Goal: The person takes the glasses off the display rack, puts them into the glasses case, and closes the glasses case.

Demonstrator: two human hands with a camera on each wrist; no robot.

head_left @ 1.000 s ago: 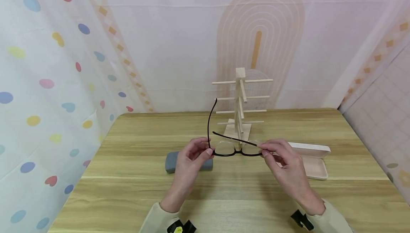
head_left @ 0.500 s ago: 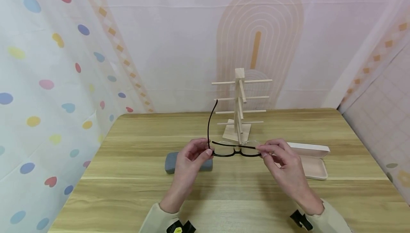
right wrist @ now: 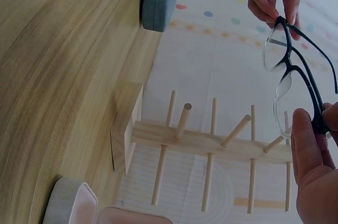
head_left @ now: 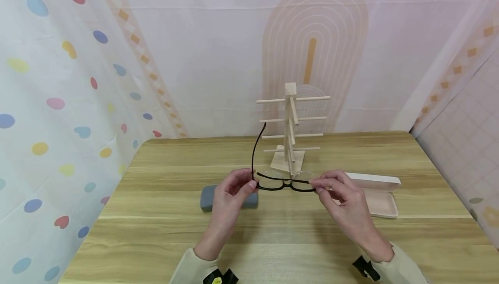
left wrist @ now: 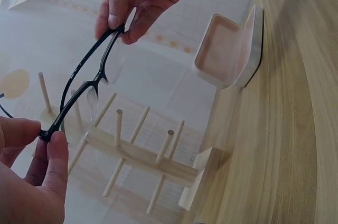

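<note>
A pair of black-framed glasses [head_left: 287,185] is held up off the wooden table [head_left: 156,206], between two bare hands and in front of a wooden peg stand [head_left: 287,134]. One end of the frame, at the hinge, is pinched between thumb and fingers by the left hand [head_left: 230,193]; the other end, likewise at its hinge, is pinched by the right hand [head_left: 345,195]. The temple at the left hand's end is stretched out away from the frame, while the temple at the right hand's end is folded inward and is seen running across behind the lenses. Clear lens edges are shown below the black top bar in both wrist views. Behind the left hand, and partly covered by it, a closed blue-grey case [head_left: 251,200] is set on the table. Beside the right hand, an open pale case [head_left: 383,204] with a pinkish lining is seen, its lid raised and part of it hidden by the fingers. Light sleeves [head_left: 191,266] are worn at both wrists, each with a small black device [head_left: 365,268]. The table is backed by a patterned curtain [head_left: 210,58]
</note>
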